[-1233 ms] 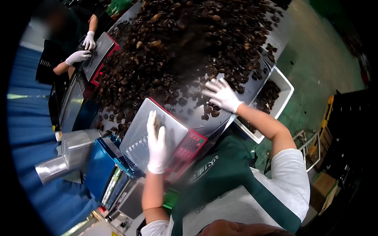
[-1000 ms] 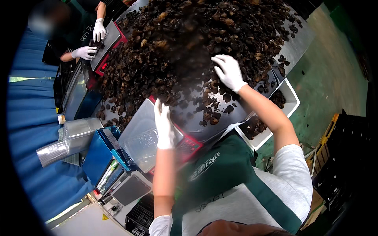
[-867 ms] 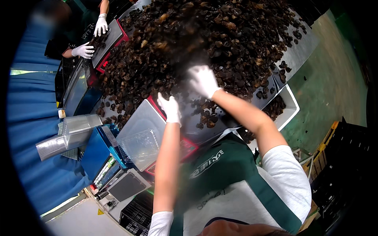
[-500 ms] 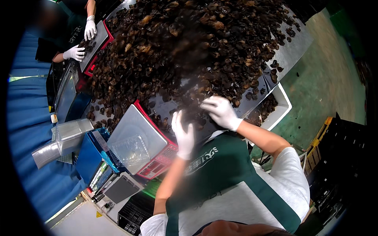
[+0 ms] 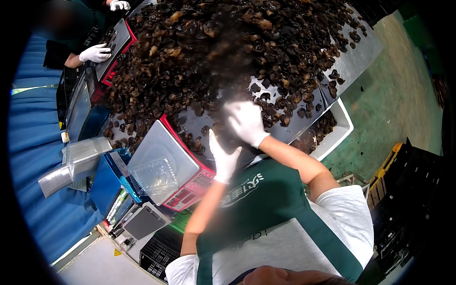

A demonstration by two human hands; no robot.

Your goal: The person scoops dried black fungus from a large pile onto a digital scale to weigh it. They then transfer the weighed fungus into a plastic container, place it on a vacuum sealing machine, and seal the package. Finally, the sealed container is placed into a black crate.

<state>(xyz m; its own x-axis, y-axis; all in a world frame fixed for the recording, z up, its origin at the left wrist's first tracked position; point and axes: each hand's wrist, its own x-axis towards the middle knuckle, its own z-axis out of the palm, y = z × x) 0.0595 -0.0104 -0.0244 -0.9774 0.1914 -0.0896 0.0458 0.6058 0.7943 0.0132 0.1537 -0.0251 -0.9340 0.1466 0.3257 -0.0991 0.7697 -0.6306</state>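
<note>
My left hand (image 5: 223,156), in a white glove, is at the near edge of the mushroom pile, just right of a red scale (image 5: 159,147), with fingers extended and thumb apart. A clear plastic tray (image 5: 153,173) lies on that scale's metal top. My right hand (image 5: 244,123), also gloved, reaches into dark mushroom pieces (image 5: 280,66) on the metal table (image 5: 349,61); its fingertips are smeared by motion and blur, so whatever they hold is unclear.
A co-worker's gloved hand (image 5: 95,53) rests at another red scale (image 5: 114,47) at top left. A white bin (image 5: 344,128) with mushrooms stands under the table's right edge. Clear containers (image 5: 88,156) and a blue box (image 5: 107,185) are at left, black crates (image 5: 408,190) at right.
My left hand has moved off the scale top to its right side. My right hand moved down toward me, then back up and left. The co-worker's upper hand has shifted upward.
</note>
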